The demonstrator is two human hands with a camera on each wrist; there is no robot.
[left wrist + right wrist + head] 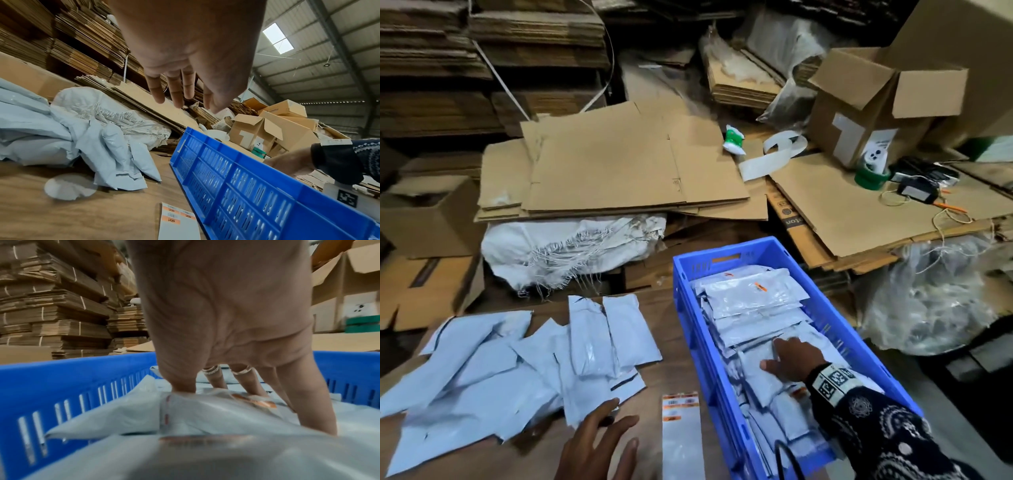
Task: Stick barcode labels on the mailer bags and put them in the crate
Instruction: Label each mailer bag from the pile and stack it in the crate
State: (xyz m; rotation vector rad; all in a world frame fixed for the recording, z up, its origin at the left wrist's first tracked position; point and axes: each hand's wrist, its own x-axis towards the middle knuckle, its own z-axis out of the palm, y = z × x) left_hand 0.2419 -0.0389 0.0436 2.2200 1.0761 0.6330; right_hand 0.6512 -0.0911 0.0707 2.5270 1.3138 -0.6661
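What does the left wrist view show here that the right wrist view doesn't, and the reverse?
Only the left wrist view shows the open left hand in the air, the label sheet on the table, the loose mailer bags beside the crate and the skylight. Only the right wrist view shows the right hand's fingers pressing a labelled bag inside the crate. Both show the blue crate and the cardboard stacks.
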